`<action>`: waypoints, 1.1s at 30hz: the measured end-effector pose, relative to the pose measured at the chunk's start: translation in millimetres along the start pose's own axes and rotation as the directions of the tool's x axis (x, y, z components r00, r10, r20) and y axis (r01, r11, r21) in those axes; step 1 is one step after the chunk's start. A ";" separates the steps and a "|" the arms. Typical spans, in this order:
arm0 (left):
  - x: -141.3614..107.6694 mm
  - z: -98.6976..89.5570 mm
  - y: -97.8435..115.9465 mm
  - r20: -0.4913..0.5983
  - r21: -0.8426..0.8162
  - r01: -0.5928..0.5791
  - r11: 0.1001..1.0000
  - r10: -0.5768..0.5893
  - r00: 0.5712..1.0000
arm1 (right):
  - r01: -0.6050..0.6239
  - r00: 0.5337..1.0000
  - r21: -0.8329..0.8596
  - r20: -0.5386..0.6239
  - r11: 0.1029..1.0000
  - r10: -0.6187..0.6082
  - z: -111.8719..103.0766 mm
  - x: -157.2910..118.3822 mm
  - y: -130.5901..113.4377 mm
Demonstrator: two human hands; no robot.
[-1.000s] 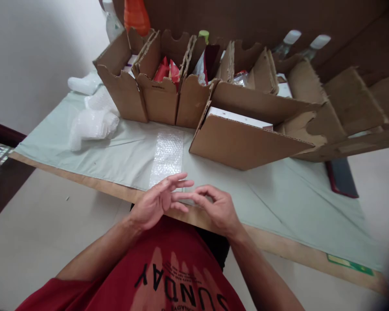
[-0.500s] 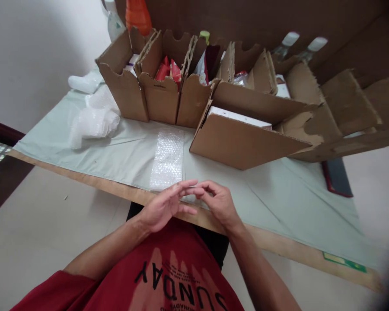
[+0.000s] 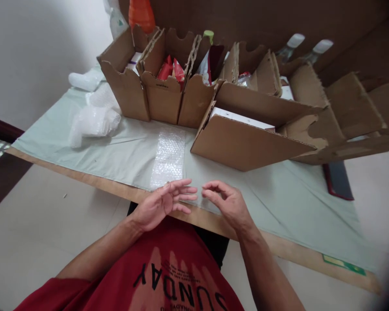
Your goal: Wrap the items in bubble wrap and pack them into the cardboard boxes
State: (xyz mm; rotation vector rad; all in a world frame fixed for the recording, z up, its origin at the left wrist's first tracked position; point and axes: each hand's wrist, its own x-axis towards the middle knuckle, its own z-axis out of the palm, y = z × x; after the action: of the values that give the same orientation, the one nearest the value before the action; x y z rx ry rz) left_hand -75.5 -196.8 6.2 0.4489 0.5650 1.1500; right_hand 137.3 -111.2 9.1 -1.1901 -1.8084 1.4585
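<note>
My left hand [image 3: 164, 205] is held palm up over the table's front edge, its fingers spread and nothing in them. Facing it, my right hand [image 3: 228, 201] curves its fingers and thumb into a loose C, the tips close together but apart, with no object visible between them. A small gap separates the fingertips of both hands. Just beyond the left fingers, a flat strip of bubble wrap [image 3: 168, 155] lies on the pale green cloth [image 3: 129, 162].
Cardboard bins [image 3: 164, 97] line the back, holding red packets [image 3: 170, 69] and boxes. A wider cardboard holder [image 3: 249, 142] with a white box [image 3: 243, 119] stands before them. Crumpled bubble wrap [image 3: 95, 123] lies left; a dark flat object [image 3: 339, 179] lies right. Bottles [image 3: 142, 15] stand behind.
My right hand has let go of the left fingers and moved slightly right. The left hand has drawn a little left, its fingers spreading wider. The bubble wrap strip stays put.
</note>
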 end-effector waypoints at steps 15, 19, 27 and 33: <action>-3.1 1.9 2.9 0.152 -0.084 0.139 0.987 -0.126 0.980 | 0.325 0.945 -0.227 0.126 0.918 -0.303 15.0 2.2 -13.8; -1.9 5.4 -1.2 0.159 -0.075 0.108 0.991 -0.095 0.983 | 0.318 0.947 -0.233 0.117 0.919 -0.298 10.7 1.7 -12.7; 0.2 4.8 -8.4 0.186 -0.015 0.096 0.995 -0.091 0.978 | 0.307 0.951 -0.228 0.097 0.924 -0.292 10.0 2.8 -5.2; 1.9 6.0 -11.1 0.209 0.020 0.084 0.996 -0.087 0.974 | 0.255 0.966 -0.208 0.105 0.944 -0.237 3.4 1.7 -7.5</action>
State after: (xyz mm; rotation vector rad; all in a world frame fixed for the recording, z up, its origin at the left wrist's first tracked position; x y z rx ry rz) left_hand -63.1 -199.2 3.8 0.5435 0.4032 1.0032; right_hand 131.3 -111.6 15.1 -0.9734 -2.1323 1.2022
